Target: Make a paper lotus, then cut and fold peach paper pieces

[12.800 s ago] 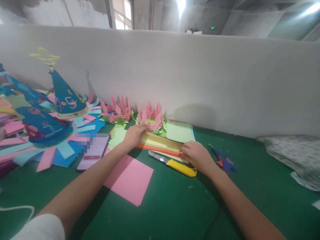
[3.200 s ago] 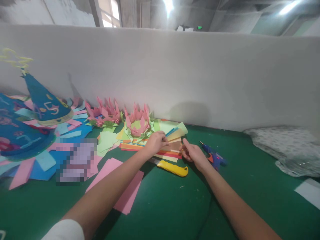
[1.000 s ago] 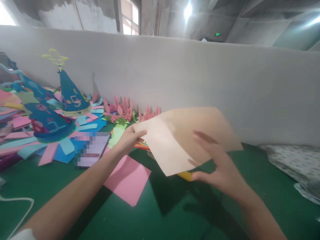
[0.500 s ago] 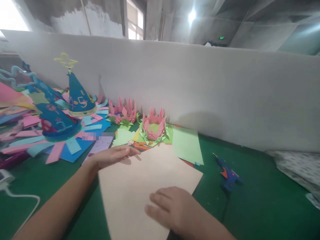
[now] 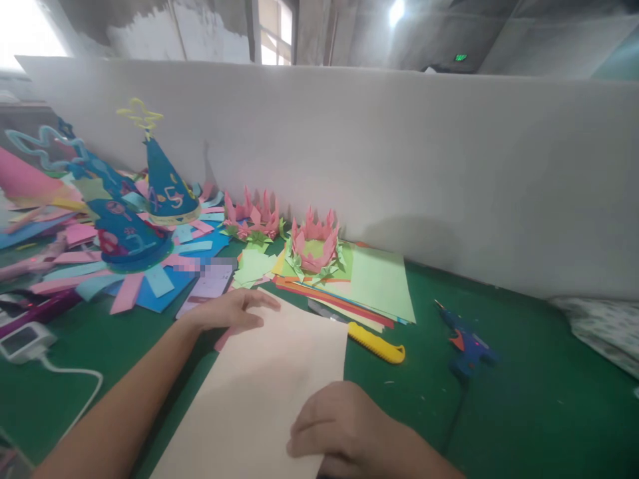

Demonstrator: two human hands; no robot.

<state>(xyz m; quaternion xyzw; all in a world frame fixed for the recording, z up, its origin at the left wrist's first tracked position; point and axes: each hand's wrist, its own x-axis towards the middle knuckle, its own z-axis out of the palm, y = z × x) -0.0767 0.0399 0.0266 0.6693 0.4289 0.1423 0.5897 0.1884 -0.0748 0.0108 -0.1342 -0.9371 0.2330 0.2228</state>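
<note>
Shifted left since earlier, cream rectangular paper sheet (image 5: 269,386) runs near-to-far, left hand (image 5: 229,311) loosely unclenched at far-left edge, right hand (image 5: 347,422) curled at right edge, grip unclear.

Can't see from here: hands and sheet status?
Left hand on cream sheet, far left. Right hand at its right edge. Yellow-handled cutter by far right corner.

Sheet (image 5: 264,389): smooth matt paper. Cutter handle (image 5: 375,342): ribbed plastic. Paper flower (image 5: 314,249): matt. Worktop (image 5: 529,406): smooth, faint sheen.
</note>
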